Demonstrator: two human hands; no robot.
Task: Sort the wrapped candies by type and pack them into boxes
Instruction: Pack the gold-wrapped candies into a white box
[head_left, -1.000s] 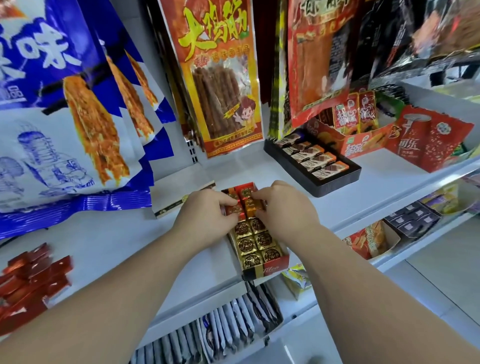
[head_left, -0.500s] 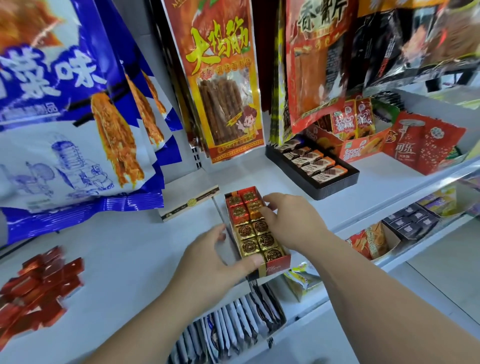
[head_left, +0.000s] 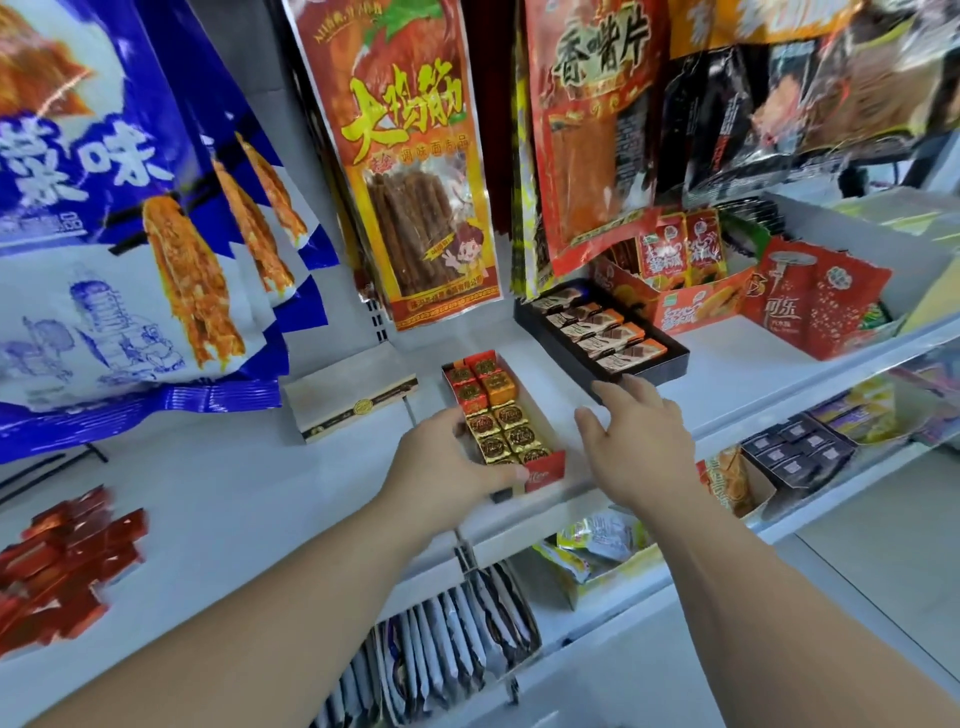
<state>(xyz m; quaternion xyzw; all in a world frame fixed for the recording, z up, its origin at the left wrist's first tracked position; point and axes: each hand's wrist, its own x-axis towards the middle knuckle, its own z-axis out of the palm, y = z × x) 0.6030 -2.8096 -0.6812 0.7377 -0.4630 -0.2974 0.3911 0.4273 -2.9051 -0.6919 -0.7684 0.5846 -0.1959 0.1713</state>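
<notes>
Lifted clear of the box (head_left: 545, 470), right hand (head_left: 639, 447) hovers beside it, fingers spread and empty, while left hand (head_left: 441, 467) clamps its near corner; filling looks finished.

Bag lettering right in front of you

Top centre, your orange hanging bag (head_left: 415, 208) says 大鸡筋. The red bag (head_left: 592, 156) upper right says 香嘴片, the blue bag (head_left: 104, 218) upper left shows 味, and the right-side red pouch (head_left: 779, 301) reads 可乐.

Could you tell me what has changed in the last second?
The left hand moved from the far end of the red candy box to its near end and grips it. The right hand lifted off, open. Box and black tray stayed put.
</notes>
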